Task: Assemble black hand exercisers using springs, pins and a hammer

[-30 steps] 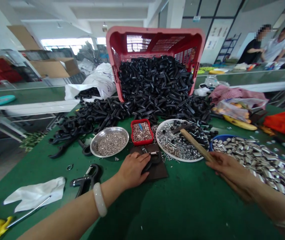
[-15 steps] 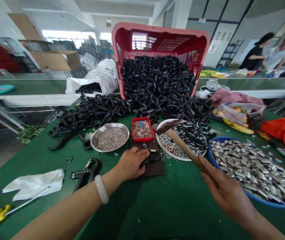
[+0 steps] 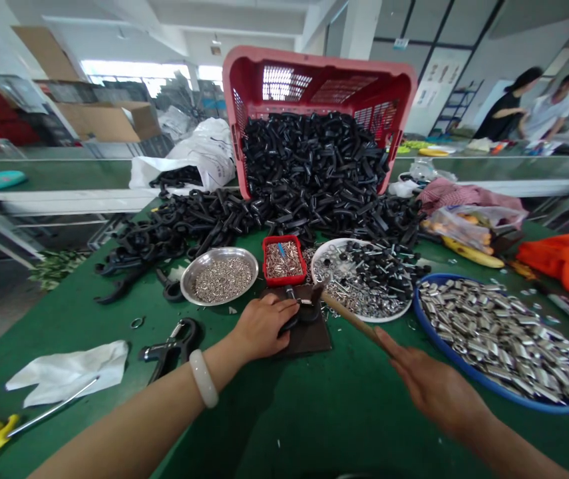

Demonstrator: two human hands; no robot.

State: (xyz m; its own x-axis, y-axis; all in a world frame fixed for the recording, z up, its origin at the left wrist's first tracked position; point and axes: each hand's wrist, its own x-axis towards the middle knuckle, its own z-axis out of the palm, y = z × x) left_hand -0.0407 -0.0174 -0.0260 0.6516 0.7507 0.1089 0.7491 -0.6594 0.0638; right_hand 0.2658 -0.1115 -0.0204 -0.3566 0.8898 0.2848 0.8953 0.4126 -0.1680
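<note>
Beside the hammer (image 3: 349,319), a hardware-filled plate (image 3: 364,243)

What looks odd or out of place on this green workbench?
The red plastic crate lies tipped over at the back of the bench, and black plastic parts have spilled from it in a wide heap, reaching the metal dishes. A banana also lies among the work.

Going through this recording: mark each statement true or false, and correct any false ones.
1. The right hand holds a wooden-handled hammer. True.
2. The left hand rests on a black part lying on a dark brown mat. True.
3. The bangle is on the right wrist. False: the white bangle is on the left wrist.
4. The blue basin holds black plastic parts. False: the blue basin holds silver metal sleeves.
</note>
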